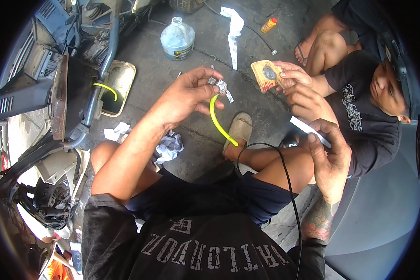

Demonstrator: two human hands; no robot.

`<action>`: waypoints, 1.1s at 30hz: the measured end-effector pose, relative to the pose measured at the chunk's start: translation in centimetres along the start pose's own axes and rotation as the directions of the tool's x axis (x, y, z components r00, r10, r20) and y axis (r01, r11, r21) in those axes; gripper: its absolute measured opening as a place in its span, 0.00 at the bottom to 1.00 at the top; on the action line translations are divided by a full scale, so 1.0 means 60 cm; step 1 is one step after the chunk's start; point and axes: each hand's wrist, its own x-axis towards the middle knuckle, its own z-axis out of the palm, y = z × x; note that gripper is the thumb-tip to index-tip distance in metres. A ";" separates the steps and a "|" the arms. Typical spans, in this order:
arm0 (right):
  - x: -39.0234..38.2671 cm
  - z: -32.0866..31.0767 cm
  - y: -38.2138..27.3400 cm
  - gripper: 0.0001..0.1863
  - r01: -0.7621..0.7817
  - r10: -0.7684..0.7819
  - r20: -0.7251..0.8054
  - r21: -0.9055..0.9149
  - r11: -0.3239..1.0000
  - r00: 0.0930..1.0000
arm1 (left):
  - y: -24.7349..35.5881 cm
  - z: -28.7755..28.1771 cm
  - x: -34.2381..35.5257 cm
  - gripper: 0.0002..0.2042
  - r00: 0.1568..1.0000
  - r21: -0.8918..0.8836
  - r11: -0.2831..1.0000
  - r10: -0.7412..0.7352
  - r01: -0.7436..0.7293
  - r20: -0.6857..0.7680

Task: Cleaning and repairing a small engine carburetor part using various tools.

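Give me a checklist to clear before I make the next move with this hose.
1. Left grip holding the metal part: ok, held at the fingertips.
2. Hose fully seated on that part: cannot tell, the joint is too small to judge.
3. Lower end of the hose connected: not ok, it hangs loose.
4. Right grip free: not ok, it holds a white strip.
5. Jug upright: ok.

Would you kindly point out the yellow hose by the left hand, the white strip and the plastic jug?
Yellow hose (213, 116): head view, its curved middle.
White strip (305, 128): head view, its exposed part.
Plastic jug (176, 40): head view, its rounded side.
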 end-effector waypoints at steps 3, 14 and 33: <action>0.001 0.002 0.000 0.09 0.016 -0.016 -0.026 -0.005 1.000 1.000 | 0.001 -0.001 -0.001 0.16 1.000 0.003 1.000 0.001 -0.001 -0.003; -0.001 0.008 0.005 0.09 -0.001 0.001 -0.010 0.038 0.999 1.000 | 0.003 -0.002 -0.003 0.16 1.000 -0.004 1.000 0.016 -0.016 0.000; 0.007 0.027 0.044 0.09 0.072 -0.062 -0.038 0.347 0.935 0.997 | 0.002 0.005 0.006 0.14 0.999 -0.091 0.996 -0.024 0.026 0.023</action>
